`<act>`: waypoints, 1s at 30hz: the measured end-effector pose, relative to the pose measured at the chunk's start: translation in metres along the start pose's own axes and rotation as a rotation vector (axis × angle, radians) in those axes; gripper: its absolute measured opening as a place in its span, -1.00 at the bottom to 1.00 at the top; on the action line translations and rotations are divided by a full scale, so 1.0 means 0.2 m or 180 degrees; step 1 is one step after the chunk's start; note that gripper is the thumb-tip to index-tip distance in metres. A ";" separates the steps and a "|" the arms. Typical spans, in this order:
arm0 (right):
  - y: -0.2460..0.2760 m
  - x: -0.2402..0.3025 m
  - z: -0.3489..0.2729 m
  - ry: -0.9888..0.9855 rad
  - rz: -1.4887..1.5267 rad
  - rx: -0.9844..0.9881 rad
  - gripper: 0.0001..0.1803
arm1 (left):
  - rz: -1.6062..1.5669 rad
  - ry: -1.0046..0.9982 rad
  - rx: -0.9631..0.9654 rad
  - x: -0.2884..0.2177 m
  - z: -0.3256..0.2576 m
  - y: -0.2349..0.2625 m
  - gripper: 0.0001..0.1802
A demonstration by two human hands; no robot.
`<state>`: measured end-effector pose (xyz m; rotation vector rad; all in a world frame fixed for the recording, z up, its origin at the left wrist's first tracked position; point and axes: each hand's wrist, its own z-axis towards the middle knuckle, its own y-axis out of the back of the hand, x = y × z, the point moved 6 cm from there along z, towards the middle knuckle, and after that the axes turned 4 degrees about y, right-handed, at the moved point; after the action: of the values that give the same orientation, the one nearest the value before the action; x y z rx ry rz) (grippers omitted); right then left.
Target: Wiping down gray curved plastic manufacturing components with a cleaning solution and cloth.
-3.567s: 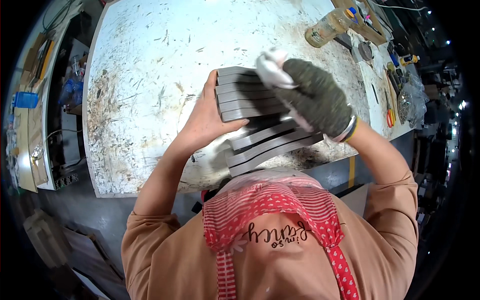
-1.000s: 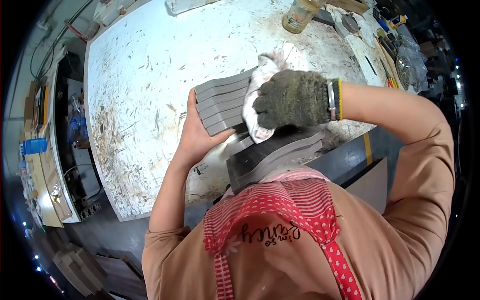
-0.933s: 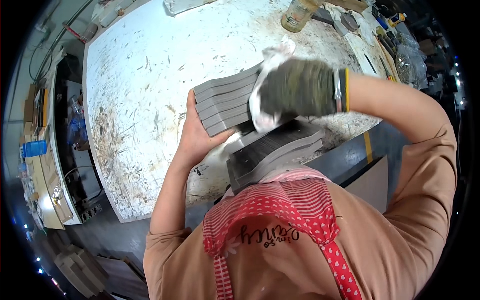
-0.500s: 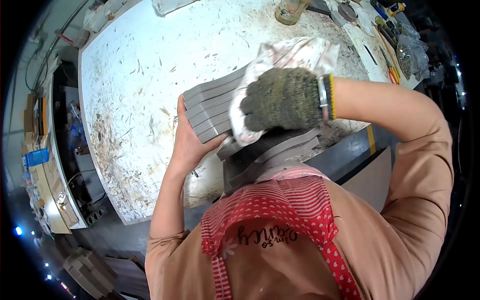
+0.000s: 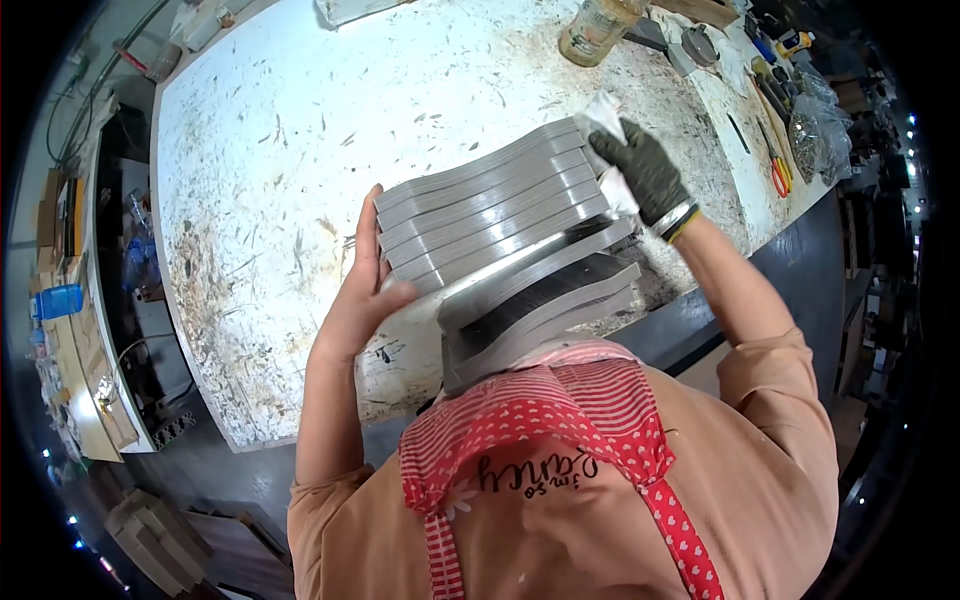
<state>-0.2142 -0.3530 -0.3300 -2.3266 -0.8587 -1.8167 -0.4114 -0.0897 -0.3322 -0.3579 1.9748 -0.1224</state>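
A stack of grey wavy strips (image 5: 485, 205), with glossy patches across its ribbed face, lies on the worn white table. My bare left hand (image 5: 355, 300) is at its left end, fingers stretched along that side and the blurred thumb apart at the near corner. My right hand (image 5: 648, 172), in a dark knitted glove, is closed on a white stained cloth (image 5: 602, 112) just beyond the right end. The glove covers part of the cloth. Nearer my apron, a second group of grey wavy pieces (image 5: 530, 320) with a dark surface sits at the table's front edge.
A cloudy jar (image 5: 598, 35) stands at the far right, beside dark blocks (image 5: 690, 50). Farther right lie orange-handled pliers (image 5: 780, 178) and a clear plastic bag (image 5: 820, 135). A shelf with a blue container (image 5: 58, 302) is off the table's left side.
My right hand has moved right with the cloth, from over the stack to beyond its right end, uncovering the ribbed face. My left thumb has drawn back from the near corner.
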 end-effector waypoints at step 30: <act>-0.05 0.19 -0.35 0.0737 -0.1042 -0.0554 -0.58 | 0.0387 -0.0563 -0.0088 -0.02 -0.05 -0.08 -0.15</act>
<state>-0.2743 -0.3560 -0.2777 -2.1044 -1.1405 -2.3213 -0.4158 -0.1044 -0.3208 -0.2567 1.8193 0.0142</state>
